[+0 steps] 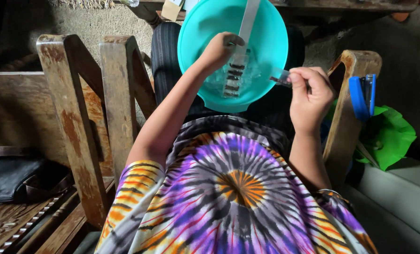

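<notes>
Closest to you, at the bottom of the view, your tie-dye shirt fills the lap area in purple, orange and black swirls. Beyond it, both your forearms reach forward over a turquoise bowl resting on your knees. Your right hand is curled nearly into a fist at the bowl's right rim, its thumb and fingers pinching a small clear packet with something dark inside. Your left hand is farther out, over the middle of the bowl, fingers bent and closed around a long white strip that runs up past the bowl's far edge. Below that hand, a strip of small clear packets with dark contents lies in the bottom of the bowl. To your right, a blue stapler sits on the wooden armrest, with a green bag just beyond it. To your left stands a worn wooden chair frame.
</notes>
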